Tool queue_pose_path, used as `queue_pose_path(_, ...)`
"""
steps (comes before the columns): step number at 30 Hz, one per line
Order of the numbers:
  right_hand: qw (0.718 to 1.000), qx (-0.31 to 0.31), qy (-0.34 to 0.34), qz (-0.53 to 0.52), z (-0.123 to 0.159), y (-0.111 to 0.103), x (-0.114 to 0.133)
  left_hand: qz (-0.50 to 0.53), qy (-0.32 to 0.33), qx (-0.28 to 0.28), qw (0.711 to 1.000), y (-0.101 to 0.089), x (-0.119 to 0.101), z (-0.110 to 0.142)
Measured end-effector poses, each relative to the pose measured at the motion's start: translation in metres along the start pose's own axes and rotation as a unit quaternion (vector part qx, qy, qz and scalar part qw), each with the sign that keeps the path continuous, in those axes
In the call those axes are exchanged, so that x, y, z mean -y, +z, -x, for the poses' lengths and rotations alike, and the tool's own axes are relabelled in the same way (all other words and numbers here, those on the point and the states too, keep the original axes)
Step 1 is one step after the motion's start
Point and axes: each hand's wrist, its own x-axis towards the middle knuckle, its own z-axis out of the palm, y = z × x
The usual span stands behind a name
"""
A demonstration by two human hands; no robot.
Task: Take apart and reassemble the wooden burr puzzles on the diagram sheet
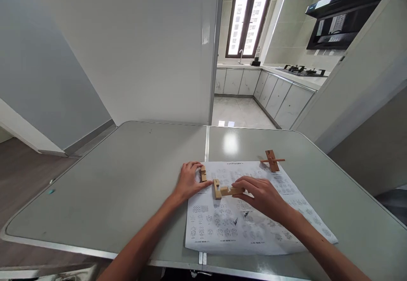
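My left hand point(190, 178) is around a small notched wooden block point(203, 174), with its fingers at the far end and the thumb at the near end. My right hand point(259, 192) pinches another notched wooden block point(226, 190) between thumb and fingers; part of it is hidden by them. The left end of that block meets a third notched wooden block point(217, 189), which has a dark mark on top. All three are over a printed paper sheet point(229, 245) covered with small diagrams.
Beyond my right hand, crossed wooden pieces point(272, 161) sit at the sheet's far right corner. The grey table point(95, 187) has a metal seam point(207, 143) down its middle. A tiny teal bit point(51, 191) lies near the left edge. A kitchen doorway opens behind.
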Motion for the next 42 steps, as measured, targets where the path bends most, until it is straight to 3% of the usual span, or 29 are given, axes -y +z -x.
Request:
queue_pose_path(3,0.999,-0.025,-0.021,-0.001,0.001,-0.009,0.016,0.003,0.015,0.007,1.0,-0.007,-0.01,0.001)
queue_pose_path(6,0.992,-0.061,-0.1,0.037,0.002,-0.019,0.033,0.088,0.027,-0.006,0.996,-0.022,-0.04,0.007)
queue_pose_path(7,0.988,-0.073,-0.126,0.044,0.001,-0.023,0.039,0.144,0.021,0.023,0.989,-0.028,-0.053,0.01)
queue_pose_path(8,0.984,-0.081,-0.152,0.05,0.0,-0.025,0.045,0.21,0.006,0.091,0.974,-0.033,-0.066,0.013)
queue_pose_path(10,0.973,-0.094,-0.201,0.069,-0.004,-0.03,0.055,0.349,-0.048,0.289,0.89,-0.042,-0.09,0.019)
queue_pose_path(11,0.968,-0.098,-0.221,0.074,-0.005,-0.031,0.058,0.402,-0.076,0.355,0.841,-0.045,-0.099,0.022)
queue_pose_path(14,0.965,-0.098,-0.233,0.067,-0.007,-0.031,0.06,0.493,-0.12,0.399,0.764,-0.048,-0.115,0.031)
queue_pose_path(17,0.977,-0.092,-0.188,0.024,-0.006,-0.025,0.052,0.54,-0.146,0.394,0.73,-0.044,-0.117,0.037)
queue_pose_path(19,0.985,-0.108,-0.133,-0.011,-0.005,-0.019,0.046,0.544,-0.162,0.363,0.739,-0.039,-0.115,0.04)
queue_pose_path(23,0.984,-0.148,0.028,-0.1,-0.006,-0.006,0.043,0.493,-0.162,0.243,0.819,-0.032,-0.111,0.043)
queue_pose_path(26,0.972,-0.125,0.109,-0.166,-0.006,0.001,0.048,0.454,-0.157,0.184,0.858,-0.029,-0.109,0.044)
queue_pose_path(31,0.989,-0.047,0.072,-0.121,-0.006,0.012,0.056,0.404,-0.144,0.168,0.888,-0.029,-0.115,0.047)
queue_pose_path(35,0.995,-0.057,0.046,-0.063,-0.008,0.016,0.054,0.351,-0.129,0.151,0.915,-0.031,-0.121,0.049)
queue_pose_path(40,0.994,-0.044,0.053,-0.081,-0.009,0.014,0.052,0.333,-0.114,0.158,0.923,-0.031,-0.117,0.048)
queue_pose_path(42,0.991,-0.054,0.06,-0.103,-0.01,0.014,0.053,0.361,-0.105,0.16,0.913,-0.029,-0.113,0.048)
